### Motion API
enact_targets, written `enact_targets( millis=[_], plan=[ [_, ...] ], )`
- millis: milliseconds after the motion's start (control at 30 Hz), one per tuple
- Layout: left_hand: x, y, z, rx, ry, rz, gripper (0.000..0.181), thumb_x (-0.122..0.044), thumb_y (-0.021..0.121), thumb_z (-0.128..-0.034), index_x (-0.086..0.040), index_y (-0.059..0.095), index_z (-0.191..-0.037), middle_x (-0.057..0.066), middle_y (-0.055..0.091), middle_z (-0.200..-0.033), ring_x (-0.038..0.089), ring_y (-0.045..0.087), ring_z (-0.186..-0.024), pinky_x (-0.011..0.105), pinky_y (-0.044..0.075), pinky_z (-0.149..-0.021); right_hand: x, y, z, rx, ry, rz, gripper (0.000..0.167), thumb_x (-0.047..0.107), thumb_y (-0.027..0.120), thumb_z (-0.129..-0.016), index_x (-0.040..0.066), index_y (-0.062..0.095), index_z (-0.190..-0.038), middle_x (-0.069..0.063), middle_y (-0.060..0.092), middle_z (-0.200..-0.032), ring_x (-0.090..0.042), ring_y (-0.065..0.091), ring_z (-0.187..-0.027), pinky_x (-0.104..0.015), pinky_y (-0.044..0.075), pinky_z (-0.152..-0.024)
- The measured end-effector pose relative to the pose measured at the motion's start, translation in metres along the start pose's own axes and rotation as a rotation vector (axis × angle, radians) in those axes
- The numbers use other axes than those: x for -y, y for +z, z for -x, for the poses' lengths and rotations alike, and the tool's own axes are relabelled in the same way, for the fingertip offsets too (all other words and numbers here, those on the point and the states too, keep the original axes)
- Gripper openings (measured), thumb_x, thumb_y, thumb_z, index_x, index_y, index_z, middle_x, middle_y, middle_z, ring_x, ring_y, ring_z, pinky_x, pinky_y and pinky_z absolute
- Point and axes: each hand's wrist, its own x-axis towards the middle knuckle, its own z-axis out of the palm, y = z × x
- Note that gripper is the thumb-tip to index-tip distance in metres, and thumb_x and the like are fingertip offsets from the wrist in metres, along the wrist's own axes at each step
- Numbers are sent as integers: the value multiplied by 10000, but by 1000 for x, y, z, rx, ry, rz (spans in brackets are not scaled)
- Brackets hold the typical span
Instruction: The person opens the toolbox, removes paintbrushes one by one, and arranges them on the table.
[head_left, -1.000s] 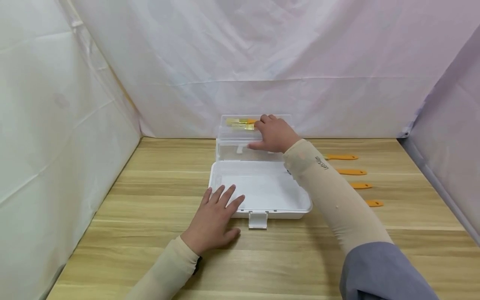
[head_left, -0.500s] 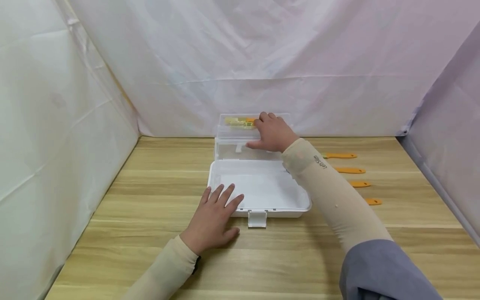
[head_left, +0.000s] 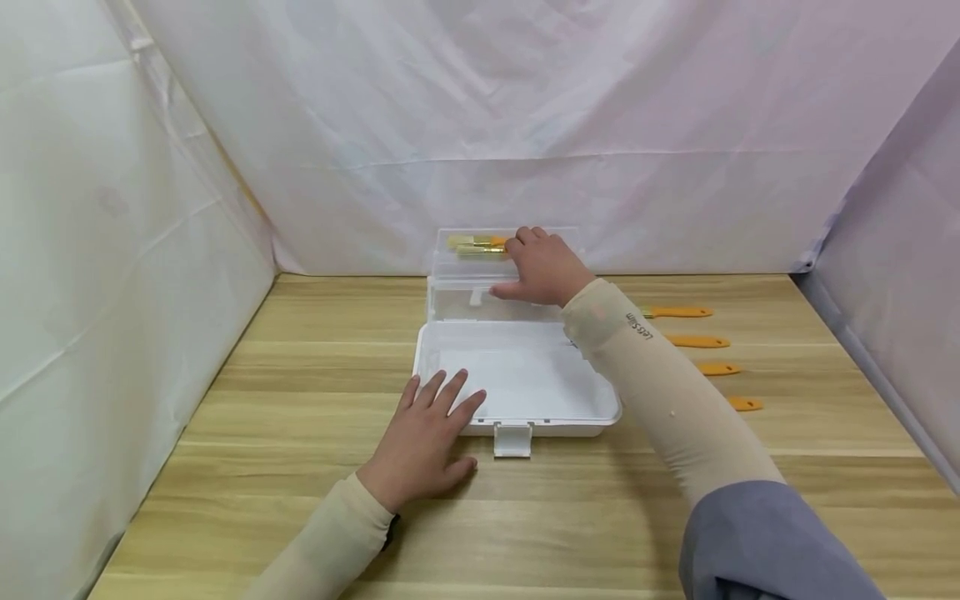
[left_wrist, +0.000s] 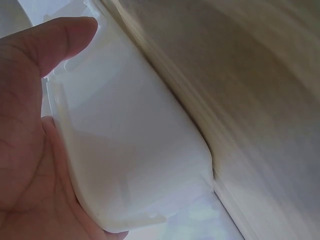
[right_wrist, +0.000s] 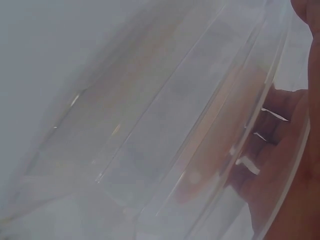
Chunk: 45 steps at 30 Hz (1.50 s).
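Observation:
A white plastic box [head_left: 517, 375] lies opened on the wooden table, its clear lid [head_left: 457, 302] tilted back behind it. My left hand [head_left: 420, 442] rests on the box's front left rim, fingers spread and straight; in the left wrist view the thumb [left_wrist: 75, 37] lies near the front wall. My right hand [head_left: 547, 265] reaches over the raised clear compartment [head_left: 480, 268] and pinches a paintbrush [head_left: 480, 250], whose handle its fingers hide. Another paintbrush [head_left: 467, 241] lies just behind it. Through blurred clear plastic, the right wrist view shows curled fingers [right_wrist: 275, 130].
To the right, several orange-handled paintbrushes [head_left: 697, 342] lie in a column, partly hidden by the right sleeve [head_left: 675, 392]. The box's front latch [head_left: 513, 440] hangs down. White cloth [head_left: 375, 125] hangs behind the table's back edge and along the sides.
The front paintbrush under my right hand has turned, its bristle end now looking narrower. Both hands stay in nearly the same places.

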Motion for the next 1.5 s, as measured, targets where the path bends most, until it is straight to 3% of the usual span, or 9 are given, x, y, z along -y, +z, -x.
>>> enact_targets(
  millis=[467,1100,1300,1500],
  plan=[
    [-5,2,4,0,-3,8,808,-515,758,-760,-190,498,-1453,147,395,-1535,413,400,-1364,639,268,-1083,4,0,7,40,37,-24,775,671,603,-844,28,546,-1274,-146,589,-1251,-327,550,-1133,-492,432,-989],
    [-9,6,4,-17,0,25,816,-516,766,-748,-190,503,-1449,145,392,-1537,414,398,-1363,641,258,-1087,3,-2,13,-1,13,-26,768,676,531,-893,44,541,-1329,-133,573,-1314,-329,522,-1205,-504,399,-1034],
    [-7,5,6,-24,1,18,821,-516,765,-744,-189,499,-1448,147,396,-1532,418,405,-1355,640,255,-1087,4,-3,12,-64,-13,-37,531,453,389,-1036,28,592,-1284,-149,606,-1268,-339,545,-1164,-486,425,-1004],
    [-7,4,6,-40,0,21,816,-503,773,-737,-186,509,-1441,148,409,-1523,418,420,-1344,646,270,-1076,5,-3,8,-105,-33,-17,351,258,390,-1032,38,624,-1173,-128,646,-1156,-307,583,-1018,-454,479,-912]
  ],
)
